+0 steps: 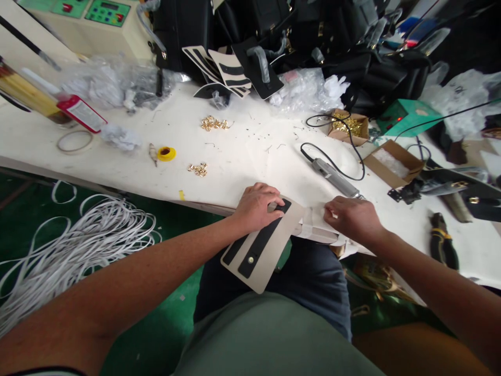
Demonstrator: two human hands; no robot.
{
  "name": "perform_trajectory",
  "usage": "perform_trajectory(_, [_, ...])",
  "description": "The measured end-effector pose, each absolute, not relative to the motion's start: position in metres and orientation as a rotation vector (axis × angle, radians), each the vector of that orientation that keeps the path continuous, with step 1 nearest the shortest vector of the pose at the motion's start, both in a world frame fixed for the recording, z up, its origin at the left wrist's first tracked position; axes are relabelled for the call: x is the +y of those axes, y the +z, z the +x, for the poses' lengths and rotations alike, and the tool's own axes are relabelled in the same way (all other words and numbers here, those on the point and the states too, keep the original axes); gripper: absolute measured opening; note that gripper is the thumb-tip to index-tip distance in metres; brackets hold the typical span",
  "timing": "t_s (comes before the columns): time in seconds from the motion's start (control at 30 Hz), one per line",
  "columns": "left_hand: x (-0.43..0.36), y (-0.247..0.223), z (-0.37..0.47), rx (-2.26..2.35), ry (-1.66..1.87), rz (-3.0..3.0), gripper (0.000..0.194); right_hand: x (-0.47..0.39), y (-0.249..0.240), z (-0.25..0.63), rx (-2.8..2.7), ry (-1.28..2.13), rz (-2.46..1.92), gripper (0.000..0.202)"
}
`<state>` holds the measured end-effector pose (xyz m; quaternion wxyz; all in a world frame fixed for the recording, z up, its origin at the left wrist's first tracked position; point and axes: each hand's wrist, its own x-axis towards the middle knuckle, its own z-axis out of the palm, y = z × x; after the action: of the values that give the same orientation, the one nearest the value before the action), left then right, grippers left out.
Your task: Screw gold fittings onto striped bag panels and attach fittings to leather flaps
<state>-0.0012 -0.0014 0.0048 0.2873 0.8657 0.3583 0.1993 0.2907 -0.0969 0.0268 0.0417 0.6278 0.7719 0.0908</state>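
Left hand (256, 209) palm down, right hand (354, 219) curled inward

A bag workshop — black handbags (360, 70) heaped well beyond the right fingers (332, 213), an electric screwdriver (336, 179) just past them.

No legible text; label (87, 115) on red container (70, 104) blurred.

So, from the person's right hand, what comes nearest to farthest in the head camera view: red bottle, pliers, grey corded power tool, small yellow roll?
From the right hand:
1. Grey corded power tool, just beyond it.
2. Pliers, to its right.
3. Small yellow roll, well to its left.
4. Red bottle, farthest left.
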Motion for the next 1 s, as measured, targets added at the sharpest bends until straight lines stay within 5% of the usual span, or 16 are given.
perform_trajectory(0.23, [-0.001, 0.004, 0.000, 0.961, 0.537, 2.310, 0.018, -0.106, 0.021, 0.288, 2.368, 0.371, 2.066, 0.026])
perform_trajectory(0.73, [-0.003, 0.002, -0.003, 0.936, 0.577, 2.324, 0.015, -0.102, 0.028, 0.289, 2.160, -0.177, 2.443, 0.024])
perform_trajectory(1.0, [-0.003, 0.003, -0.004, 0.932, 0.572, 2.335, 0.017, -0.083, 0.055, 0.217, 2.253, -1.198, 2.417, 0.027])
